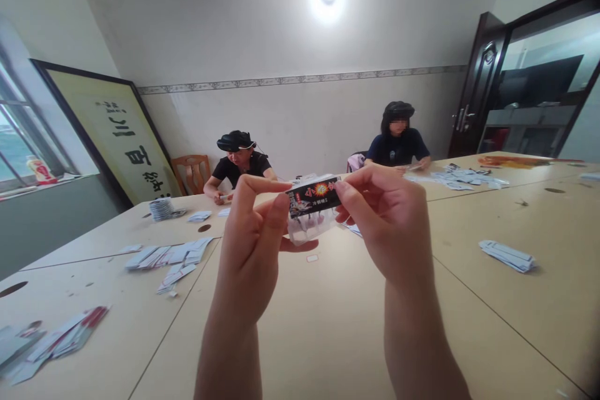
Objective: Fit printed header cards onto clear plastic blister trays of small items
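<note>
Both my hands are raised over the table, holding a small clear plastic pack [309,230] with a black printed label [315,198] along its top. Orange and white characters show on the label, and small dark shapes are visible through the clear part below it. My left hand [260,225] pinches the label's left end between thumb and fingers, with one finger stretched under the pack. My right hand [387,212] pinches the label's right end with thumb and forefinger. What the pack contains cannot be made out clearly.
The large wooden table [323,331] carries fanned white packets [171,255] and red-and-white packets [70,337] on the left. A packet stack [507,256] lies right. Two people [241,159] sit opposite, near a coiled stack [160,209] and a loose packet heap [457,177].
</note>
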`<state>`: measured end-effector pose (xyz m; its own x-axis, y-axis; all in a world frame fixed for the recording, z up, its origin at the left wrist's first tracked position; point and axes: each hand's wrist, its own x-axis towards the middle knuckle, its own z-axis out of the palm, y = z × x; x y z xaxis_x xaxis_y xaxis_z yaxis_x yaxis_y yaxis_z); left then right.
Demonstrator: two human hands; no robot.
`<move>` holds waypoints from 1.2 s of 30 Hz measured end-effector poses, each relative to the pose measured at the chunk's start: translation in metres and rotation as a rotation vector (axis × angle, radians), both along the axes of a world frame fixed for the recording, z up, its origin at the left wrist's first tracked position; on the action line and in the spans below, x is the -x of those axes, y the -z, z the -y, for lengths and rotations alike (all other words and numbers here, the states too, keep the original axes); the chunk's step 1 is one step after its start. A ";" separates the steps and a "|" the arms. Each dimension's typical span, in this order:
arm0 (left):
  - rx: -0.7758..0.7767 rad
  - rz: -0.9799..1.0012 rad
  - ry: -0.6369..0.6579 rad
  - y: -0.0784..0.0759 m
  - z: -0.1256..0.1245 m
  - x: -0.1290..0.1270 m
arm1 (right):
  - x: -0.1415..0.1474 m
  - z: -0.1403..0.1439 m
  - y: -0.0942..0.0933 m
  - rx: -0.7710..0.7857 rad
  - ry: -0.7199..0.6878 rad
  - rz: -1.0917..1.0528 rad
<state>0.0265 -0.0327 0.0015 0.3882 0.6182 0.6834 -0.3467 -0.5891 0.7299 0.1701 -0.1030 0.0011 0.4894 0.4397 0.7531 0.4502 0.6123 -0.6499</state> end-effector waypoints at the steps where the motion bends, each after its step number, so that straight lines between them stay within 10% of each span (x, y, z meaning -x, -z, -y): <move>1: -0.001 0.000 0.000 0.000 0.000 0.000 | -0.001 0.000 0.000 0.006 -0.001 0.001; 36: -0.089 0.003 -0.153 -0.003 0.031 -0.001 | 0.000 0.004 -0.003 0.045 -0.016 -0.004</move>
